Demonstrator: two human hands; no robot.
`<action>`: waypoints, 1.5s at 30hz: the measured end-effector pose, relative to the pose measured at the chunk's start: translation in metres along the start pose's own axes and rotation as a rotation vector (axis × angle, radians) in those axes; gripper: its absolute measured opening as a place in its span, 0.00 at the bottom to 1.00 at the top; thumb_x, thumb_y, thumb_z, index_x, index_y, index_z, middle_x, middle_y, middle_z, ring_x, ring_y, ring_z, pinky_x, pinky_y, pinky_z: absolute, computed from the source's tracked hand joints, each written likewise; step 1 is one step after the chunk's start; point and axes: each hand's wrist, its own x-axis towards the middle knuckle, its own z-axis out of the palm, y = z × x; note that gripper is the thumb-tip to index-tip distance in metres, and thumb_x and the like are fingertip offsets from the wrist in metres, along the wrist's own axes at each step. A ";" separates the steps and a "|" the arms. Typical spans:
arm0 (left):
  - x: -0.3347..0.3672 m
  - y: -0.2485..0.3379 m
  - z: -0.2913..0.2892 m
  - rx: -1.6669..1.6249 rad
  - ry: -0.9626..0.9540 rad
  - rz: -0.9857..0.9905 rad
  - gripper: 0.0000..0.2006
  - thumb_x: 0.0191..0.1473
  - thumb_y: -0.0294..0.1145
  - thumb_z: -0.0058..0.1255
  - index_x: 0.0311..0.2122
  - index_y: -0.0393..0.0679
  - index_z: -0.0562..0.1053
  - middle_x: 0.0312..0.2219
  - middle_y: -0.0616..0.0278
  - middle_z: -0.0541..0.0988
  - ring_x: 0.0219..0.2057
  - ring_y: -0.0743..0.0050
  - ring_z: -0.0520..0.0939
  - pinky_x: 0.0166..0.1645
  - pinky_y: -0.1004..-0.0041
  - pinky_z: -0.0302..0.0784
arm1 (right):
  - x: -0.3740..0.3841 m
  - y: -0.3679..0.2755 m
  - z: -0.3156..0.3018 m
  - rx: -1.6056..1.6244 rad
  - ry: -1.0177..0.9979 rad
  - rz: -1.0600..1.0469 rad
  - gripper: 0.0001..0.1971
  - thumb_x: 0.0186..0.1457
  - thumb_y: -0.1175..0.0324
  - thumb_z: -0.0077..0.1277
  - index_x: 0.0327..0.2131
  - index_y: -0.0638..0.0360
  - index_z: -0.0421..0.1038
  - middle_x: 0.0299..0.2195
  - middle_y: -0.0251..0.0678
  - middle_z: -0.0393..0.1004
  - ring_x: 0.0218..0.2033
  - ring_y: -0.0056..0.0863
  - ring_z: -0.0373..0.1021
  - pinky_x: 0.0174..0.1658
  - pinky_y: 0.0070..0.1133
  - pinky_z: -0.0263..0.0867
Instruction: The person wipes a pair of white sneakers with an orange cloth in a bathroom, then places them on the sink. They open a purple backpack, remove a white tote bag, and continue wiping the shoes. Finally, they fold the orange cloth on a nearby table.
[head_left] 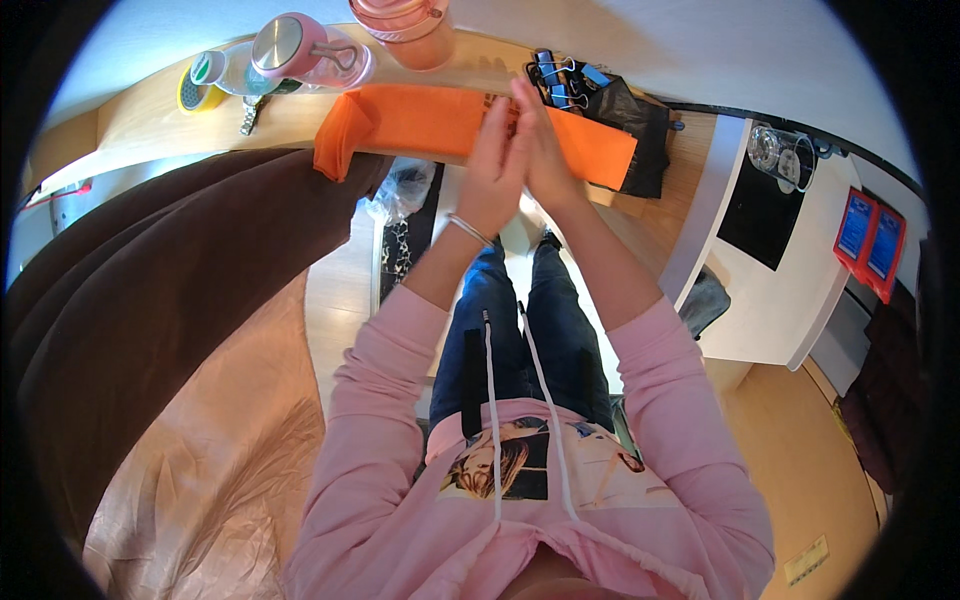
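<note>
An orange folded sheet (425, 120), cloth-like with some dark print, lies lengthwise along the wooden shelf, its left end bunched and hanging over the edge. Above its middle, my left hand (495, 170) and my right hand (545, 150) meet nearly palm to palm. Their fingers are stretched out and point away from me. Neither hand shows anything held; the narrow space between the palms is hidden. Part of the orange sheet is covered by my hands.
On the shelf (130, 125) stand a pink-lidded bottle (300, 50), a clear bottle (235, 70), yellow tape (195, 95), a watch (250, 115) and a pink cup (410, 30). Binder clips (560, 75) and a black bag (640, 125) lie right. A glass mug (785, 155) sits on a white desk (770, 310).
</note>
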 end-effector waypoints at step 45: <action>0.000 -0.034 -0.188 -0.873 0.895 -0.324 0.28 0.53 0.57 0.50 0.54 0.52 0.64 0.49 0.64 0.71 0.47 0.65 0.73 0.52 0.63 0.65 | -0.046 -0.001 -0.008 -0.863 -0.135 -0.142 0.24 0.45 0.70 0.55 0.49 0.51 0.68 0.51 0.37 0.65 0.56 0.38 0.58 0.58 0.44 0.50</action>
